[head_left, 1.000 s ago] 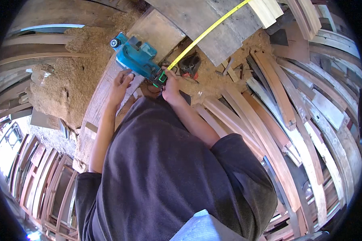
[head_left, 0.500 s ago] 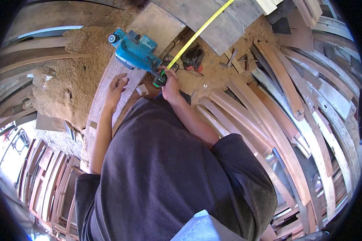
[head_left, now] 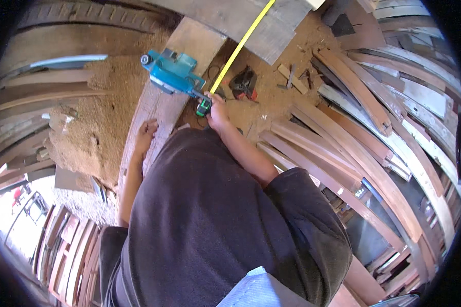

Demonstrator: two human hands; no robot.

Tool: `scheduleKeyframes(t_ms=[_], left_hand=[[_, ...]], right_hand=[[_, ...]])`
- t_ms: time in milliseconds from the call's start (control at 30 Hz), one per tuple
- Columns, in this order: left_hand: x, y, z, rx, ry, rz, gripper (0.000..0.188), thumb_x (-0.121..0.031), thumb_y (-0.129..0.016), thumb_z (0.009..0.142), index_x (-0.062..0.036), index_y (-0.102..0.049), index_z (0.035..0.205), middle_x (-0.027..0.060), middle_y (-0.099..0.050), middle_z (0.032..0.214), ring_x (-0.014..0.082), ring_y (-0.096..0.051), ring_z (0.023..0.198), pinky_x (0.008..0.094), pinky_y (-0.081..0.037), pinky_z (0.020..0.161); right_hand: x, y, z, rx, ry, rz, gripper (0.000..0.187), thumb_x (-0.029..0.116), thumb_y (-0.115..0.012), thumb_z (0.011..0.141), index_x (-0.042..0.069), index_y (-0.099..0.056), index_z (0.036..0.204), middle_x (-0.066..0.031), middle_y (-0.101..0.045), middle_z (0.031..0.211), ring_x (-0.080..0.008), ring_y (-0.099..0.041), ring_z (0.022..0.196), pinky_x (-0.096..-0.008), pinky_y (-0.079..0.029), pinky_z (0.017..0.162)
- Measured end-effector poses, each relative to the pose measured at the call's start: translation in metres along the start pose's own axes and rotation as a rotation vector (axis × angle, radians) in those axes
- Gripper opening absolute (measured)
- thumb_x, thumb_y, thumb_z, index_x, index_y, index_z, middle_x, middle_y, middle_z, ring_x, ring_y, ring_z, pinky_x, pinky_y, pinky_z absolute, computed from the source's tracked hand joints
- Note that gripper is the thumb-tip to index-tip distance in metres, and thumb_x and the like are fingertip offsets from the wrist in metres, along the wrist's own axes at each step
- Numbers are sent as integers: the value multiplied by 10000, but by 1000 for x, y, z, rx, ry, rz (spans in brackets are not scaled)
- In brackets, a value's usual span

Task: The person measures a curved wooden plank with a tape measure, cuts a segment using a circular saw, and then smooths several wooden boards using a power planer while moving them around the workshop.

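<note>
My right hand (head_left: 218, 109) grips a black and green tape measure (head_left: 204, 106) just in front of my shirt. Its yellow blade (head_left: 243, 43) is drawn out, running away to the upper right across a grey board. My left hand (head_left: 146, 135) holds nothing; its fingers are loosely bent and apart, over a long pale plank (head_left: 160, 110). Beyond that hand, a blue electric planer (head_left: 173, 72) rests on the plank, close to the tape measure.
A wide grey board (head_left: 271, 38) lies at the far side. Sawdust (head_left: 105, 133) is heaped left of the plank. A black and red tool (head_left: 244, 83) sits on the dusty ground. Many wooden lengths (head_left: 338, 138) are stacked to the right, with more timber (head_left: 69, 256) at lower left.
My left hand has dropped a little lower toward the plank, its fingers more bent. The view has shifted slightly. My right hand keeps its hold on the tape measure, blade still out.
</note>
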State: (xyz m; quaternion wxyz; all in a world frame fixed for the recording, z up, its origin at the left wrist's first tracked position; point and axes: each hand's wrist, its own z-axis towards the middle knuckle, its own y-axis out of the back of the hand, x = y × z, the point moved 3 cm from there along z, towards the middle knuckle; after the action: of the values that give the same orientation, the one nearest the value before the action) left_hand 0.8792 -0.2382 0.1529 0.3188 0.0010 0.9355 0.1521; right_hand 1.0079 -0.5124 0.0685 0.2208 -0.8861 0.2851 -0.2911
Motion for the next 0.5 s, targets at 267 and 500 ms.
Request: scheduleKeyframes(t_ms=[267,500], left_hand=[[63,23,21,-3,-42,92,413,-336,-701,986,-103,-669,1326,22,-680,1001,127,-582,852,296,-468,733],[112,53,17,-67,-87,10,482,-419,-699,985,-99,-656,1343,27,-697,1030,145,-612,868,327,-505,742]], right_hand=[[-5,13,21,-97,68,-119,232,242,-598,1066,41,-712,1084,-84,-692,862,-202,-662,693,-390,-569,591],[-10,9,20,-192,-1,-84,221,232,-571,1077,51,-693,1111,-80,-684,834,-226,-646,638,-416,-570,565]])
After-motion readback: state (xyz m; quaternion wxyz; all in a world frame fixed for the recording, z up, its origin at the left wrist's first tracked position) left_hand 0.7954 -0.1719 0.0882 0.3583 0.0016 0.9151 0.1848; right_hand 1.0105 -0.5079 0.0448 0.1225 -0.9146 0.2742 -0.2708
